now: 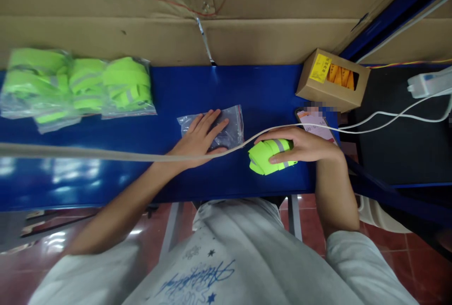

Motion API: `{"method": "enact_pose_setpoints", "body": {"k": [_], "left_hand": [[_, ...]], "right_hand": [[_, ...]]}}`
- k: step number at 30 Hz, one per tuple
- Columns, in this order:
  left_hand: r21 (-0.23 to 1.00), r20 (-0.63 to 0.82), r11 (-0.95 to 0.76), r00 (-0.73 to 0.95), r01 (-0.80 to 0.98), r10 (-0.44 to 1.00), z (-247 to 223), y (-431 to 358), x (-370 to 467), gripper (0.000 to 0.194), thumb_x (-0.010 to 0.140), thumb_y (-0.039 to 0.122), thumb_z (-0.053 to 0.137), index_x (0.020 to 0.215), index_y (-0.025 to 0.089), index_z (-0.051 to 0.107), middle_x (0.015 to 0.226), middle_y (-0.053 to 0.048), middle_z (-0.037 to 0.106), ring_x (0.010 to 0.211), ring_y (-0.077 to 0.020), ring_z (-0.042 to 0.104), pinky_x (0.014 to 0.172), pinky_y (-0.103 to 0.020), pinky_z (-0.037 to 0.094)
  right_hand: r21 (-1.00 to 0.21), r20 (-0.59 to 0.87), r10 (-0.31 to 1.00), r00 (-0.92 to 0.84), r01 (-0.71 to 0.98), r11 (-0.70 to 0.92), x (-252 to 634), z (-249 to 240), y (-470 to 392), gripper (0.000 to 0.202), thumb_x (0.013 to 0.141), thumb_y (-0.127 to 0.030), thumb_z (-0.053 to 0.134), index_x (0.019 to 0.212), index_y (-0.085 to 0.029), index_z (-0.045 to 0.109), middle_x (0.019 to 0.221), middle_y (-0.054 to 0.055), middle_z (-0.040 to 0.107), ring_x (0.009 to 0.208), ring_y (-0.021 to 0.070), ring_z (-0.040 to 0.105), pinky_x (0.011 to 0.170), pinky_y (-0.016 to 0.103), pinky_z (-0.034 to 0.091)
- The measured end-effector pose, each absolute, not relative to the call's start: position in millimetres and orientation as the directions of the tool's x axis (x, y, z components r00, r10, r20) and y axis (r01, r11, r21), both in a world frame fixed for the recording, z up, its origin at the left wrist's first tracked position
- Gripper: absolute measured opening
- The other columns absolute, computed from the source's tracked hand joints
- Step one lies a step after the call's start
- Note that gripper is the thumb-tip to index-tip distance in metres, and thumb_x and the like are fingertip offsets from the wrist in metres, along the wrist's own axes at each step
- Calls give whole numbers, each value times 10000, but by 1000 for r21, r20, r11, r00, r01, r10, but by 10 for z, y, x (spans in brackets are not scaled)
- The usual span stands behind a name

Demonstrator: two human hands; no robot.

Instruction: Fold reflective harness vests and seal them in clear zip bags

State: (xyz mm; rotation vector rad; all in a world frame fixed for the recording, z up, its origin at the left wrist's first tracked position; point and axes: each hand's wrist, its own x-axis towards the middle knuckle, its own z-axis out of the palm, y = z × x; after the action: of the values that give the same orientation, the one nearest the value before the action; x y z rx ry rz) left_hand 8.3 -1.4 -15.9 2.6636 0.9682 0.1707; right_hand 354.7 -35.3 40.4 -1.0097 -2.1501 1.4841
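Observation:
Under my left hand (201,138), a clear zip bag (235,126) lies flat on the blue table (173,88); the fingers are spread over it. To the right, my right hand (300,145) is wrapped round a folded neon-yellow bundle with grey reflective bands (263,156), thumb on the near side and fingers over the far side. The bundle rests on or just above the table. At the left, several bagged neon-yellow bundles (127,84) lie side by side along the back edge.
A cardboard box (307,84) with orange packets stands at the back right, a phone (318,126) in front of it. A white cable (169,157) crosses the view over both hands. A power strip (429,84) lies on a black surface at far right.

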Motion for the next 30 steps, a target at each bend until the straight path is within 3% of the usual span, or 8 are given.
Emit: {"method": "enact_pose_setpoints", "body": {"k": [4, 7, 11, 16, 19, 22, 25, 30], "left_hand": [[348, -34, -730, 786, 588, 617, -4, 26, 41, 989, 970, 729, 557, 1713, 198, 179, 1762, -223, 176, 1650, -413, 159, 1313, -692, 97], [376, -18, -738, 800, 560, 599, 31, 53, 167, 1111, 886, 783, 640, 1716, 220, 163, 1763, -224, 172, 1645, -445, 147, 1289, -740, 71], [411, 26, -790, 860, 455, 509, -73, 133, 337, 1202, 822, 756, 746, 1715, 205, 160, 1745, -236, 228, 1636, -428, 208, 1311, -700, 109], [434, 52, -789, 862, 435, 504, -156, 230, 301, 1227, 778, 769, 778, 1708, 209, 207, 1748, -204, 246, 1634, -406, 231, 1345, -636, 132], [429, 71, -787, 852, 443, 519, -173, 273, 225, 1251, 754, 816, 758, 1704, 202, 226, 1747, -203, 251, 1632, -405, 238, 1351, -620, 134], [423, 91, -780, 835, 461, 542, -191, 285, 196, 1271, 740, 833, 754, 1702, 187, 230, 1731, -222, 282, 1615, -417, 277, 1342, -630, 149], [399, 116, -784, 822, 476, 558, -193, 235, 236, 1283, 731, 803, 790, 1700, 181, 225, 1695, -245, 343, 1593, -428, 319, 1326, -647, 163], [321, 138, -788, 797, 526, 589, -167, 79, 365, 1231, 758, 791, 776, 1696, 200, 241, 1679, -266, 353, 1577, -450, 332, 1302, -702, 111]], "right_hand": [[-910, -81, 762, -642, 360, 207, 3515, 348, -340, 536, 899, -421, 808, 1409, -293, 700, 1436, 46, 699, 1318, 255, 669, 1151, 386, 492], [-921, -75, 720, -690, 324, 215, 3371, 281, -346, 548, 871, -406, 833, 1395, -305, 709, 1503, 49, 652, 1426, 270, 593, 1213, 410, 441], [-904, -131, 662, -738, 363, 227, 3162, 232, -371, 539, 849, -393, 850, 1367, -302, 729, 1512, 53, 644, 1554, 289, 444, 1255, 430, 390], [-927, -146, 610, -779, 324, 191, 3181, 318, -367, 528, 885, -397, 815, 1388, -271, 716, 1423, 56, 707, 1318, 247, 666, 1150, 367, 478], [-923, -220, 603, -767, 364, 126, 3342, 387, -352, 545, 864, -423, 832, 1376, -270, 728, 1347, 42, 751, 1207, 248, 721, 1060, 351, 531], [-914, -263, 719, -644, 404, 27, 3447, 383, -333, 559, 829, -463, 849, 1348, -281, 747, 1322, 26, 763, 1207, 270, 722, 1062, 372, 543], [-905, -269, 897, -352, 411, -110, 3402, 304, -314, 519, 825, -466, 840, 1298, -267, 766, 1332, 28, 757, 1278, 297, 684, 1138, 433, 507], [-902, -256, 963, -82, 379, -207, 3215, 177, -311, 507, 821, -462, 821, 1268, -230, 755, 1331, 49, 755, 1271, 307, 684, 1149, 479, 497]]}}
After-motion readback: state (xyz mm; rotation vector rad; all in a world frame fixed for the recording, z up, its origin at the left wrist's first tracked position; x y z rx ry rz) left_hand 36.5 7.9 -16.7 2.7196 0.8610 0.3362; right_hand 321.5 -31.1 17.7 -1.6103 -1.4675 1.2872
